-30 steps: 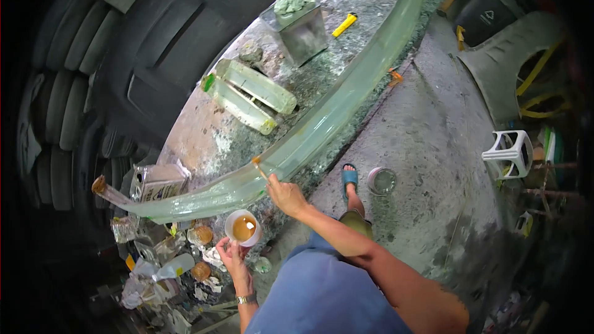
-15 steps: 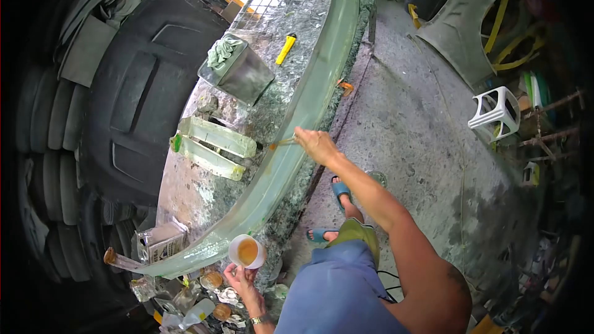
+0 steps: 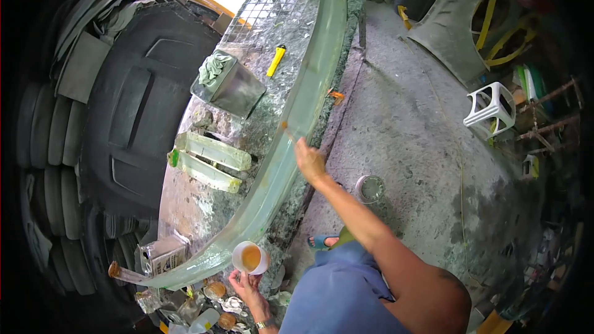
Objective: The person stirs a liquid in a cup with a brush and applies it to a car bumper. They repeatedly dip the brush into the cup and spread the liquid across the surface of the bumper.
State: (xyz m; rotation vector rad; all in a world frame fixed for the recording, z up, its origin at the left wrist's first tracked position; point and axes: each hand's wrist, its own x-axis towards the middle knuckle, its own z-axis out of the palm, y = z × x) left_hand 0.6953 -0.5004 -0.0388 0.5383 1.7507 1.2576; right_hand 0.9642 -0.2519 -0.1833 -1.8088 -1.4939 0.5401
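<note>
A long, curved, pale green fibreglass-like strip runs the length of the workbench, its near end glossy. My right hand is closed on a brush whose amber-stained tip is at the strip's surface, about midway along. My left hand grips a white plastic cup beside the strip's near edge. Amber liquid shows inside the cup. Some of the left fingers are hidden behind it.
On the workbench are two pale moulded pieces, a metal container with a cloth, a yellow-handled tool and a tin. Cups and scraps lie near its front end. A round can and white stool stand on the floor.
My right hand and the brush have shifted along the strip, toward its far end. The brush now points more steeply away from me. The cup stays in my left hand.
</note>
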